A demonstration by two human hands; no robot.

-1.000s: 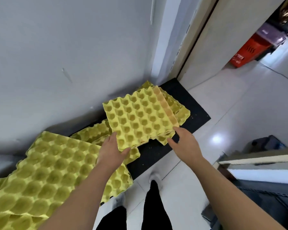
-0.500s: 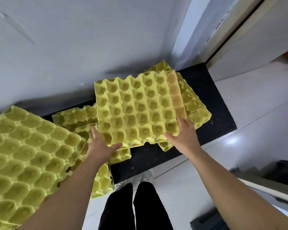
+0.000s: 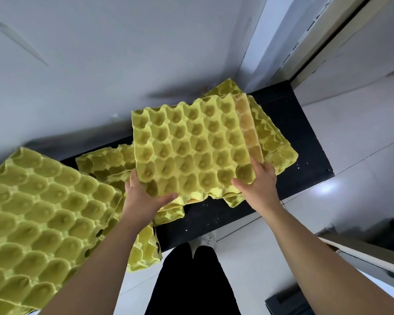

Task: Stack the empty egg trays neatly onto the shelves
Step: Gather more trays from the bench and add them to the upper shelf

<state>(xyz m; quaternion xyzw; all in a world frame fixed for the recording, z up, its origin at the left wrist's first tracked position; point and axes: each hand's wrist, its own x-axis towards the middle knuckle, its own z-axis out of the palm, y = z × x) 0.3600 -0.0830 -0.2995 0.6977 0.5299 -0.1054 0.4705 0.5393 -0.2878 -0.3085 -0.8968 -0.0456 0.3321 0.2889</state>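
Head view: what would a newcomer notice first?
A yellow-green moulded-pulp egg tray fills the centre, gripped at its near edge by the left hand and right hand. A pile of the same trays looms at lower left, close to the camera. Loose trays lie on the black slab by the grey wall.

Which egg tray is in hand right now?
The centre tray, with a tan strip along its right edge: left hand and right hand grip its near corners. The big stack at left and the trays on the black mat are not held.
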